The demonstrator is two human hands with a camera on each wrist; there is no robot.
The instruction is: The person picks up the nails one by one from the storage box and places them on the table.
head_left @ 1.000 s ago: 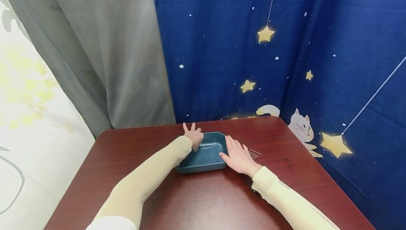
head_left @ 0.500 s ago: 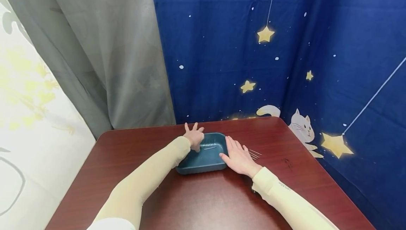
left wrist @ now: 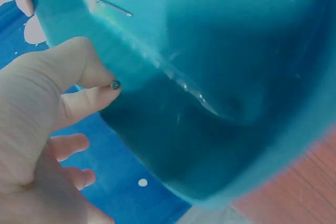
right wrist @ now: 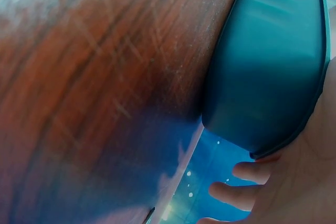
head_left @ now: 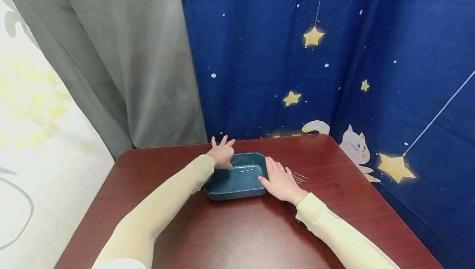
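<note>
A teal rectangular tray [head_left: 237, 184] sits on the table. Over its far left corner my left hand [head_left: 221, 155] pinches a thin metal stick between thumb and forefinger, its other fingers spread. In the left wrist view the end of that pinched stick [left wrist: 115, 84] faces the camera. Another thin metal stick [head_left: 247, 170] lies on the tray floor, also visible in the left wrist view. My right hand [head_left: 280, 180] rests along the tray's right side with fingers extended, its palm at the rim in the right wrist view.
Several thin sticks [head_left: 299, 178] lie on the dark red wooden table [head_left: 237, 228] just right of my right hand. Behind the table's far edge hang a grey curtain [head_left: 163, 63] and a blue starry curtain [head_left: 256, 54].
My left hand has moved left and toward the tray's far left corner with its stick, away from the stick on the tray floor. The right hand stays at the tray's side.
</note>
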